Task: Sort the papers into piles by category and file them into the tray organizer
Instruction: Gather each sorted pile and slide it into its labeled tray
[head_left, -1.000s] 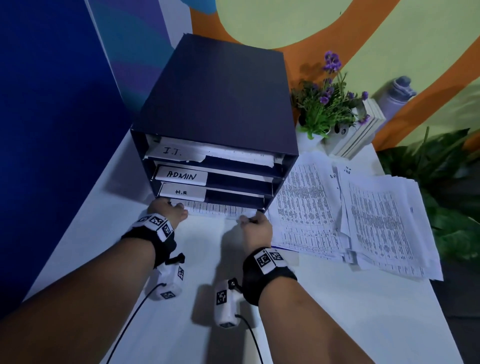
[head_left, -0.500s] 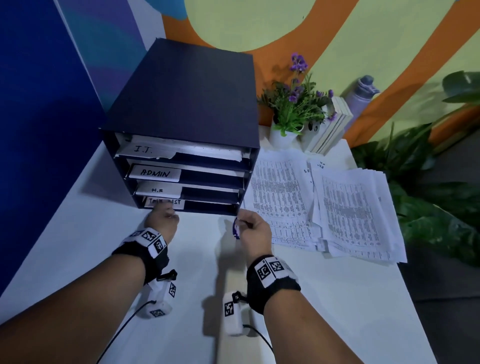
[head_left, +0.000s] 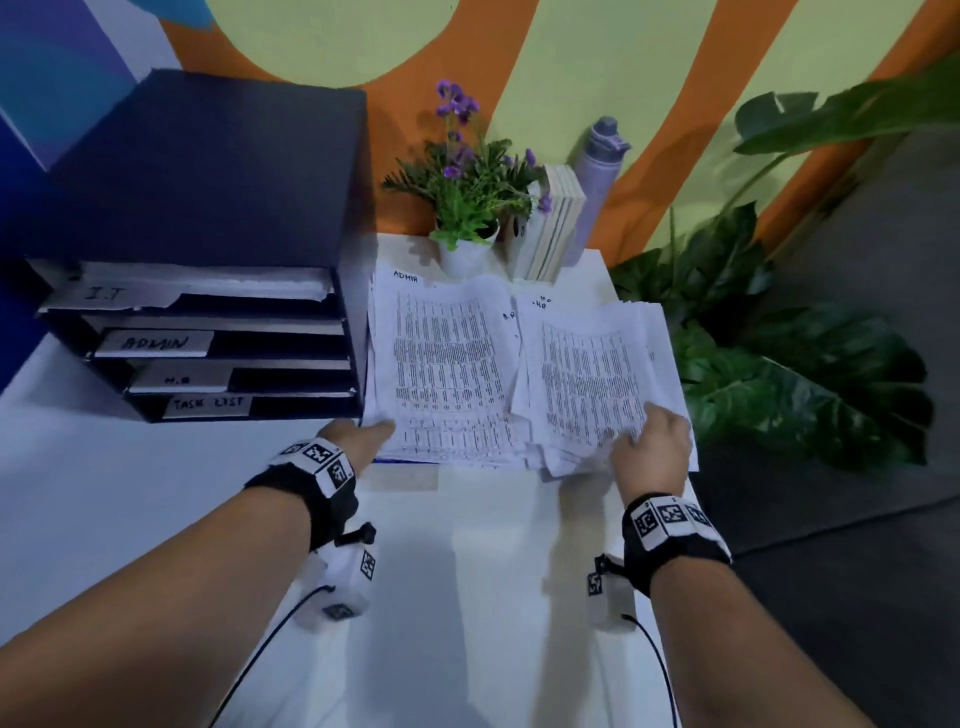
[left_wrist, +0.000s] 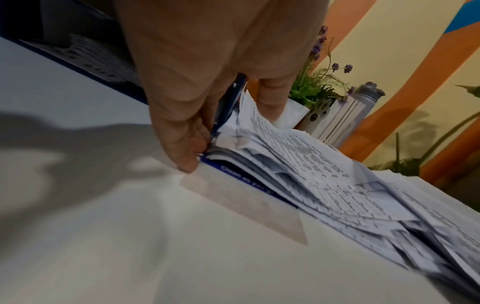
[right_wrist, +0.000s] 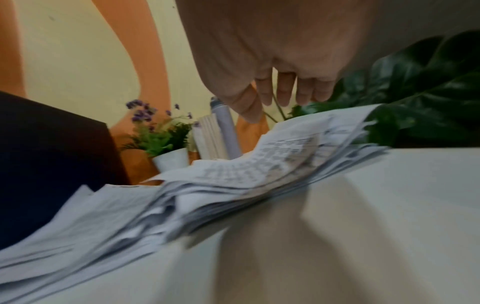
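The dark blue tray organizer (head_left: 208, 171) stands at the table's left, its trays labelled I.T., ADMIN, H.R and TASK LIST. Right of it lie two piles of printed sheets. The pile marked ADMIN (head_left: 447, 358) rests on a blue book (left_wrist: 241, 179). My left hand (head_left: 363, 436) pinches that pile's near left corner, thumb on top, fingers curled at its edge (left_wrist: 187, 144). A blue pen (left_wrist: 228, 102) shows between thumb and fingers. The pile marked H.R (head_left: 587, 374) is loosely fanned. My right hand (head_left: 639, 441) is at its near right corner, fingers loosely spread just above the sheets (right_wrist: 280, 96).
A white pot of purple flowers (head_left: 467, 208), upright books (head_left: 550, 223) and a lilac bottle (head_left: 597, 176) stand behind the piles by the wall. Large green leaves (head_left: 779, 364) crowd the table's right edge. The white table (head_left: 467, 597) stretches toward me.
Both hands left the organizer's bottom tray, where sheets went in under TASK LIST, and moved right to the two piles. My view swung right with them.
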